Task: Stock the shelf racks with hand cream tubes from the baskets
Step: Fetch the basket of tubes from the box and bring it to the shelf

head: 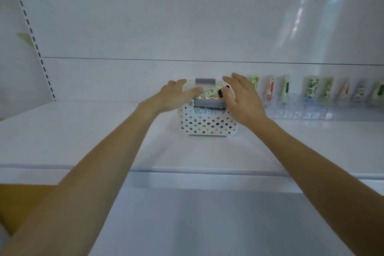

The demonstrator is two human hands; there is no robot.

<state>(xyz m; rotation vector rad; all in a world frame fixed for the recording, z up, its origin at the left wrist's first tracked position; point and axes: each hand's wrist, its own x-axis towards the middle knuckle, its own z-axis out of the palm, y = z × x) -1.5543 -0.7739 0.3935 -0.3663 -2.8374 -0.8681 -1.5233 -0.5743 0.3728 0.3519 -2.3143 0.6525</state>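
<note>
1. Currently both hands are spread over the white perforated basket (207, 125). The left hand (176, 95) has nearly straight fingers, one tip meeting the flat tail of a green hand cream tube (208, 92). The right hand (244, 100) is by the tube's black cap (220, 93), and I cannot tell whether its thumb pinches the cap.
2. That tube lies crosswise between the hands, on top of more tubes in the basket just beneath them. The basket stands on the shelf (104, 131).
3. Past the right hand, a clear rack (301, 113) already holds a row of standing tubes (311, 87).
4. Handling, as I judge it: each tube is light, with a soft, squeezable body and a smooth skin that may slip. The hard cap or the stiff crimped tail gives the surest hold, so the cream is not squeezed.
5. Writing: the tubes show floral prints and a printed label shows through the basket's handle slot, all too blurred to read.
</note>
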